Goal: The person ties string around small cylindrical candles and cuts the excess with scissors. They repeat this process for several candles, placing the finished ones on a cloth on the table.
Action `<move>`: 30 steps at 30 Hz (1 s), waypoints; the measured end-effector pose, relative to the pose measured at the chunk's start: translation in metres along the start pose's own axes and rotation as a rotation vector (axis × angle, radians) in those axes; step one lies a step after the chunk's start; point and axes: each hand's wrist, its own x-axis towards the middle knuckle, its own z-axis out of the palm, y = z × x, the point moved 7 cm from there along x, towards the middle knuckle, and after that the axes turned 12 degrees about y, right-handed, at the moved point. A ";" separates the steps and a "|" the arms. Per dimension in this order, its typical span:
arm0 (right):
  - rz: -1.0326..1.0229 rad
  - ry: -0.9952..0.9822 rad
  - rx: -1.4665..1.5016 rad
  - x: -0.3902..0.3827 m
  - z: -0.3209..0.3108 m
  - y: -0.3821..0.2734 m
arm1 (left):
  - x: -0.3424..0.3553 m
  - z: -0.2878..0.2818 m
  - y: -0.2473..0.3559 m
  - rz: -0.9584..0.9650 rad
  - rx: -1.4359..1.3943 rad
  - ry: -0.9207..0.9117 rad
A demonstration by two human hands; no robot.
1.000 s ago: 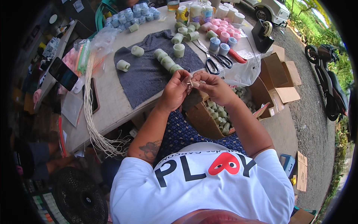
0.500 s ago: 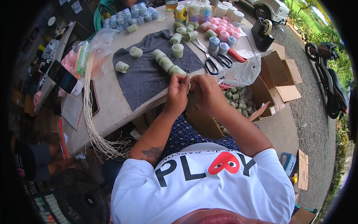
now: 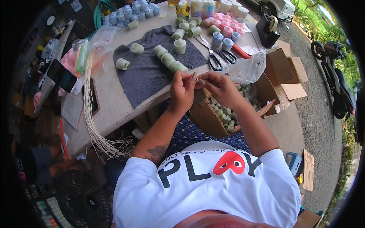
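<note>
Centrally, the left hand point(image 3: 181, 89) and the right hand point(image 3: 217, 88) are brought together just above the near edge of the table point(image 3: 110, 110), fingertips meeting. A small pale piece point(image 3: 195, 77), possibly a short wick or strip, is pinched between the thumbs and forefingers of both hands; its exact kind cannot be told at this size. Both hands are thus closed in a fine grasp on that piece, the remaining fingers being curled inward.

Just beyond the hands, a row of pale green candles point(image 3: 169, 60) is laid on a dark grey cloth point(image 3: 152, 76), with two more green candles set apart to the left on the same cloth. Black-handled scissors point(image 3: 219, 60) are placed to the right of the cloth, near blue and pink candles point(image 3: 224, 34) grouped at the far side. A bundle of white wick cords point(image 3: 89, 102) is draped along the table's left part and hangs over its near edge. A dark phone point(image 3: 61, 75) is seen at the left edge. Below the hands, an open cardboard box point(image 3: 213, 117) holding more green candles is held beside the lap, under the table edge.
</note>
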 end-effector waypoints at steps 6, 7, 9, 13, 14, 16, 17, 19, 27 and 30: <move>-0.017 0.016 -0.014 0.007 -0.003 0.016 | -0.003 0.002 0.002 0.030 -0.026 0.006; -0.040 0.027 -0.031 0.008 -0.003 0.019 | -0.003 0.003 0.005 0.051 -0.006 0.012; -0.087 0.051 -0.065 0.009 -0.003 0.023 | -0.004 0.000 0.002 0.080 0.052 0.045; -0.214 0.190 -0.427 0.005 -0.003 0.003 | -0.002 -0.003 0.021 0.288 0.277 0.086; -0.228 0.210 -0.434 0.005 -0.004 0.002 | -0.001 -0.003 0.021 0.295 0.287 0.077; -0.277 0.249 -0.431 0.004 -0.006 0.000 | -0.001 -0.003 0.021 0.307 0.304 0.059; -0.312 0.268 -0.421 0.004 -0.007 -0.001 | 0.000 -0.003 0.022 0.312 0.331 0.045; -0.406 0.287 -0.469 0.004 -0.008 -0.004 | 0.002 -0.002 0.025 0.323 0.384 0.019; -0.693 0.330 -0.701 0.002 -0.015 -0.016 | 0.012 -0.014 0.016 0.189 0.404 0.053; -0.447 0.315 -0.565 0.007 -0.028 -0.009 | 0.015 -0.011 0.023 0.192 0.411 -0.005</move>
